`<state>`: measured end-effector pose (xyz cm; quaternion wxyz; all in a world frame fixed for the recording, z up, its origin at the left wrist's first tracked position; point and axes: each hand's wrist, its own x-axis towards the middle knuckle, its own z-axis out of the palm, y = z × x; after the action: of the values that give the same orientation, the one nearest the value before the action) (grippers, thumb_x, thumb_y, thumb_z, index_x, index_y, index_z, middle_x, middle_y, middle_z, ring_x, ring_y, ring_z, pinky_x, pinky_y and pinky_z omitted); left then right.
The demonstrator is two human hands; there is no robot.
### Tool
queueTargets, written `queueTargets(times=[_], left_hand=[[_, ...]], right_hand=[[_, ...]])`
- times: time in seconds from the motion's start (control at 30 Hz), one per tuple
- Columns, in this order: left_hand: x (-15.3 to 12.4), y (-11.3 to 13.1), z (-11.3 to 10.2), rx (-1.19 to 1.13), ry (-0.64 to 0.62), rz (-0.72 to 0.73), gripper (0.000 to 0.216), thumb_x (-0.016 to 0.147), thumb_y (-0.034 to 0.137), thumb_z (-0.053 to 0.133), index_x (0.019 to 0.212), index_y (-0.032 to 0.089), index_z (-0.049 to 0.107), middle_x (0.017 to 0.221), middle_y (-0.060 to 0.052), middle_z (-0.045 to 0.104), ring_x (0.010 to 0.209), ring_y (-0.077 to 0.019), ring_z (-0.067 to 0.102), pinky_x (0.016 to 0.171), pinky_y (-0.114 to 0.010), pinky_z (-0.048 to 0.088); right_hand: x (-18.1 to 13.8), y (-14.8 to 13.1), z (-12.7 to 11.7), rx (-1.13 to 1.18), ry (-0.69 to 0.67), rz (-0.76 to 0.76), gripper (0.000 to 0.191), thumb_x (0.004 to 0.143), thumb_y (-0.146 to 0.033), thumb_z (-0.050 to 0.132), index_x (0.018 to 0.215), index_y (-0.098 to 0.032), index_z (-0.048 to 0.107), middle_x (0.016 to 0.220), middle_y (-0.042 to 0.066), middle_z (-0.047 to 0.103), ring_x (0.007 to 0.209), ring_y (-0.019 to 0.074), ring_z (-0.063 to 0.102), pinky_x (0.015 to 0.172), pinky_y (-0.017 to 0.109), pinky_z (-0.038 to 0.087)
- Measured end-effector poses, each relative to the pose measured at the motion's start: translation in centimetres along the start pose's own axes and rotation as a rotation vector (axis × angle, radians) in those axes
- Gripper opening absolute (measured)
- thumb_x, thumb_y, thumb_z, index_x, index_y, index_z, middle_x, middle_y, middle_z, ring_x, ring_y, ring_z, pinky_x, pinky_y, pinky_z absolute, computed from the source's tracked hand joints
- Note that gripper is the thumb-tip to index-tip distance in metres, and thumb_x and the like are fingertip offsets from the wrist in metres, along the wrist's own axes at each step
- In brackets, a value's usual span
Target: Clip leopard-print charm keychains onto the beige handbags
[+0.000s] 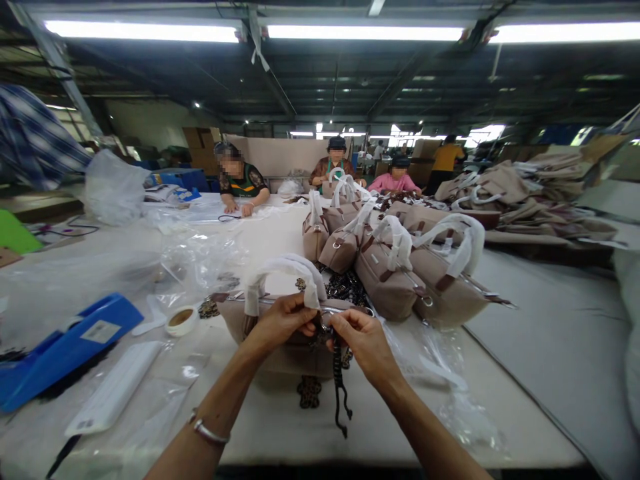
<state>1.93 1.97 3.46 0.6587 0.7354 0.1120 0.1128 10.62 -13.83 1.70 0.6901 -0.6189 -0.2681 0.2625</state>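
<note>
A beige handbag (295,363) stands before me, its handles (287,267) wrapped in white paper. My left hand (285,321) is closed at the top of the bag, pinching near the base of a handle; the fingertips are partly hidden. Close beside it, my right hand (363,337) pinches a small metal ring at the zip end. From there a black braided cord (340,387) hangs down the front of the bag, with loose knotted ends. A leopard-print bear-shaped charm (309,392) lies against the table below the bag.
More beige handbags (393,277) stand behind to the right, near a pile of black cords (345,288). A blue tape dispenser (75,347), a tape roll (181,321) and clear plastic bags (195,260) lie left. Unfilled bags are heaped (540,193) far right. Several people work across the table.
</note>
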Motion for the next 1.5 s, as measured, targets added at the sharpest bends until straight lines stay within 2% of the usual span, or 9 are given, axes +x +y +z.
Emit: queueTargets(times=[0.37, 0.47, 0.6, 0.67, 0.87, 1.03, 1.2, 1.4, 1.5], left_hand=[[-0.2, -0.9, 0.7, 0.050, 0.042, 0.107, 0.028, 0.082, 0.045, 0.061, 0.087, 0.018, 0.058, 0.077, 0.000, 0.061, 0.062, -0.0144, 0.062, 0.060, -0.027, 0.053], [-0.5, -1.0, 1.4, 0.203, 0.127, 0.173, 0.022, 0.086, 0.042, 0.055, 0.090, 0.020, 0.057, 0.075, 0.002, 0.059, 0.065, -0.0151, 0.060, 0.061, -0.025, 0.049], [-0.8, -1.0, 1.5, 0.459, 0.275, 0.259, 0.019, 0.088, 0.035, 0.051, 0.080, 0.020, 0.056, 0.067, 0.004, 0.054, 0.064, -0.0133, 0.051, 0.060, -0.022, 0.039], [-0.8, -1.1, 1.2, 0.462, 0.250, 0.279, 0.020, 0.089, 0.035, 0.050, 0.077, 0.019, 0.056, 0.069, 0.004, 0.054, 0.066, -0.0130, 0.049, 0.062, -0.022, 0.038], [-0.5, -1.3, 0.6, 0.253, 0.073, 0.235, 0.022, 0.087, 0.039, 0.052, 0.079, 0.019, 0.053, 0.068, 0.004, 0.051, 0.064, -0.0117, 0.045, 0.059, -0.022, 0.037], [-0.5, -1.1, 1.2, 0.210, 0.123, 0.182, 0.024, 0.084, 0.041, 0.053, 0.075, 0.019, 0.051, 0.063, 0.005, 0.045, 0.059, -0.0108, 0.041, 0.054, -0.021, 0.034], [-0.7, -0.7, 1.6, 0.309, 0.182, 0.250, 0.023, 0.084, 0.038, 0.051, 0.071, 0.019, 0.049, 0.064, 0.006, 0.042, 0.062, -0.0111, 0.039, 0.056, -0.021, 0.032], [-1.2, -1.3, 1.9, 0.367, 0.301, 0.269, 0.022, 0.086, 0.036, 0.050, 0.073, 0.019, 0.049, 0.066, 0.005, 0.047, 0.066, -0.0128, 0.045, 0.059, -0.022, 0.035], [-1.1, -1.6, 1.6, 0.308, 0.283, 0.249, 0.021, 0.084, 0.037, 0.053, 0.074, 0.019, 0.052, 0.068, 0.003, 0.051, 0.068, -0.0137, 0.049, 0.061, -0.023, 0.040]], right_hand=[[0.7, 0.3, 0.3, 0.019, 0.081, 0.030, 0.032, 0.072, -0.046, 0.070, 0.065, -0.015, 0.062, 0.046, -0.002, 0.057, 0.042, 0.0128, 0.056, 0.042, 0.022, 0.035], [1.1, 0.7, 0.9, 0.019, 0.089, 0.011, 0.033, 0.072, -0.045, 0.069, 0.061, -0.016, 0.059, 0.045, -0.004, 0.053, 0.041, 0.0120, 0.055, 0.041, 0.021, 0.035], [1.3, 1.1, 1.9, 0.066, 0.078, 0.002, 0.037, 0.074, -0.048, 0.068, 0.060, -0.017, 0.054, 0.049, -0.006, 0.050, 0.042, 0.0104, 0.055, 0.041, 0.020, 0.037], [1.5, 1.0, 1.9, 0.101, 0.035, 0.075, 0.040, 0.069, -0.053, 0.070, 0.062, -0.017, 0.053, 0.049, -0.007, 0.049, 0.042, 0.0111, 0.056, 0.041, 0.020, 0.040], [2.5, -0.3, 0.2, 0.066, -0.247, 0.305, 0.048, 0.056, -0.058, 0.077, 0.065, -0.017, 0.054, 0.053, -0.005, 0.055, 0.040, 0.0104, 0.054, 0.041, 0.025, 0.047], [2.5, -0.6, 0.1, -0.160, -0.197, 0.239, 0.036, 0.066, -0.045, 0.073, 0.056, -0.018, 0.051, 0.043, -0.006, 0.053, 0.036, 0.0106, 0.053, 0.036, 0.021, 0.043], [2.0, -0.3, 0.4, -0.092, -0.059, 0.221, 0.029, 0.062, -0.040, 0.075, 0.059, -0.017, 0.060, 0.050, -0.003, 0.060, 0.046, 0.0145, 0.061, 0.046, 0.026, 0.053], [0.9, 1.0, 1.5, -0.104, 0.138, -0.013, 0.023, 0.067, -0.039, 0.074, 0.073, -0.016, 0.071, 0.065, 0.001, 0.068, 0.055, 0.0155, 0.062, 0.055, 0.027, 0.053], [0.9, 1.1, 1.7, -0.212, 0.144, -0.159, 0.017, 0.074, -0.035, 0.068, 0.078, -0.019, 0.073, 0.075, 0.002, 0.069, 0.059, 0.0155, 0.062, 0.058, 0.027, 0.052]])
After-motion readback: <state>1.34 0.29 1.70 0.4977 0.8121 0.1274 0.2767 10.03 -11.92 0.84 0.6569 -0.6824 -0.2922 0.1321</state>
